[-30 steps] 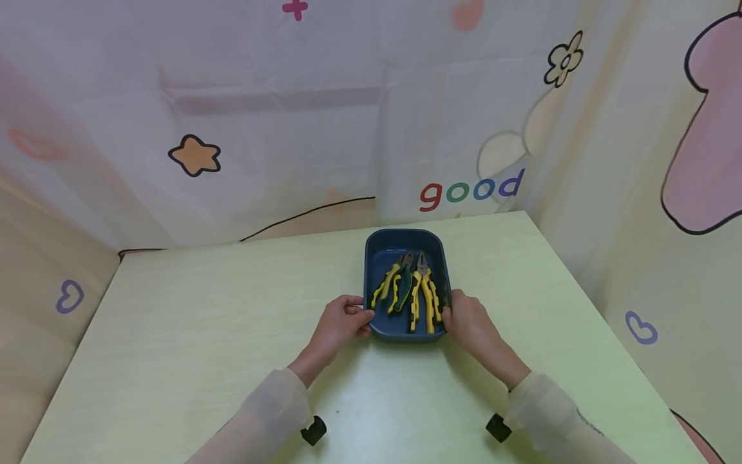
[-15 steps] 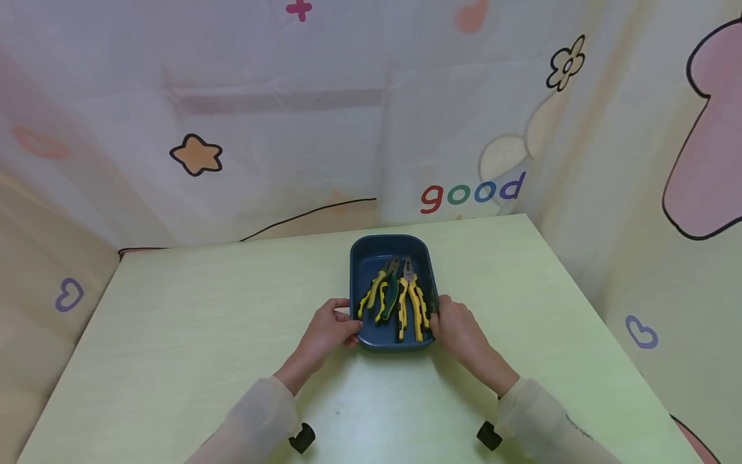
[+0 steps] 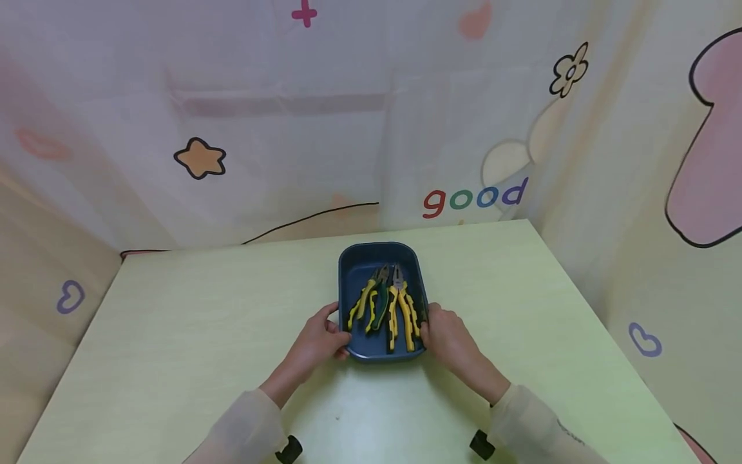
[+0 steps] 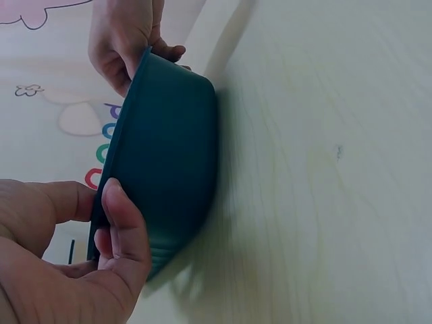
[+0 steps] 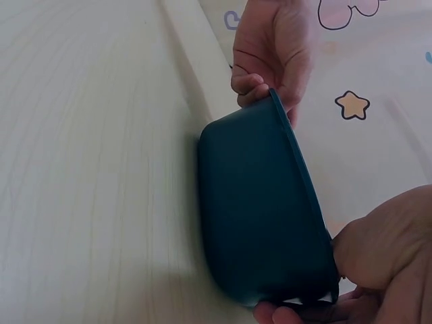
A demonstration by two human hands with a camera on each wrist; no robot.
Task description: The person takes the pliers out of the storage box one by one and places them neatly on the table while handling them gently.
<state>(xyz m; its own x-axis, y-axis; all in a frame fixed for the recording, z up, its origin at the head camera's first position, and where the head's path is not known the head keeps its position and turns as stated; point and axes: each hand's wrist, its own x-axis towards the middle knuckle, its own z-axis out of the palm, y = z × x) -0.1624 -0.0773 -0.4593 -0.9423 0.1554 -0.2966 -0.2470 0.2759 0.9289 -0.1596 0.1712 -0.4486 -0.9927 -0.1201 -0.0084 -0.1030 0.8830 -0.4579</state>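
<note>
wearing pale sleeves [image 3: 246, 425] with small dark blocks [image 3: 482, 444] at the wrists; leaning in over a pale tabletop [image 3: 174, 361]. gripping a dark blue tray [image 3: 377, 343] from both sides: curling the fingers of the left hand [image 3: 317, 338] round the left rim, close to the near corner, and pinching just the wall there; curling the fingers of the right hand [image 3: 453, 336] round the right side, also close to the near corner. holding the tray a little right of the tabletop's middle, toward the back edge, leaving base contact unclear. cradling several pliers [image 3: 380, 308] inside, pointing handles nearward, metal heads away. facing a printed cloth [image 3: 290, 161], showing an orange star [image 3: 200, 158] and colourful "good" lettering [image 3: 475, 197].
</note>
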